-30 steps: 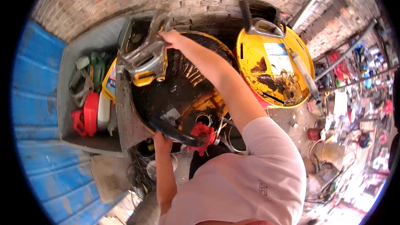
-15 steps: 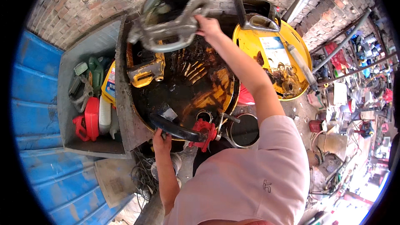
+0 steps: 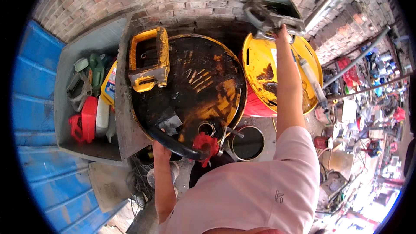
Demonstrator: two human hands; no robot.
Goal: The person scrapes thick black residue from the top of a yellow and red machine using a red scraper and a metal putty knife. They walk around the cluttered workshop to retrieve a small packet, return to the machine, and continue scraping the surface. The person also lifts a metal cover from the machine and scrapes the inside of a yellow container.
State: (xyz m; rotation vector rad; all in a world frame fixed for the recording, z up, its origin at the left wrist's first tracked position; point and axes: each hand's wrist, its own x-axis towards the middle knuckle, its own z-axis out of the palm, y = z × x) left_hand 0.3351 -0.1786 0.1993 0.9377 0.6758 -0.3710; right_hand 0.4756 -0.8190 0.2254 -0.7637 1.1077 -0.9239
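Observation:
My right hand (image 3: pixel 282 34) reaches far out and grips a dirty grey cut-open plastic jug (image 3: pixel 294 25) by its near edge. The jug is over the back of a yellow drum top (image 3: pixel 255 60); whether it rests there I cannot tell. My left hand (image 3: pixel 160 151) is closed on the black hose (image 3: pixel 180 146) of a red hand pump (image 3: pixel 207 144), its fingers partly hidden. The pump stands at the near edge of an oily, blackened drum top (image 3: pixel 212 63). On that top's left side lies a yellow cut-open jug (image 3: pixel 162 56).
A grey bin (image 3: pixel 65 104) at left holds several bottles and jugs, including a red jug (image 3: pixel 89 119). A grease gun (image 3: pixel 311 77) lies on the yellow drum. A round container of dark liquid (image 3: pixel 248 143) stands beside the pump. Brick wall (image 3: pixel 195 0) bounds the back.
My right hand has carried the grey jug rightward, from above the oily drum to the back of the yellow drum. The left hand stays at the hose.

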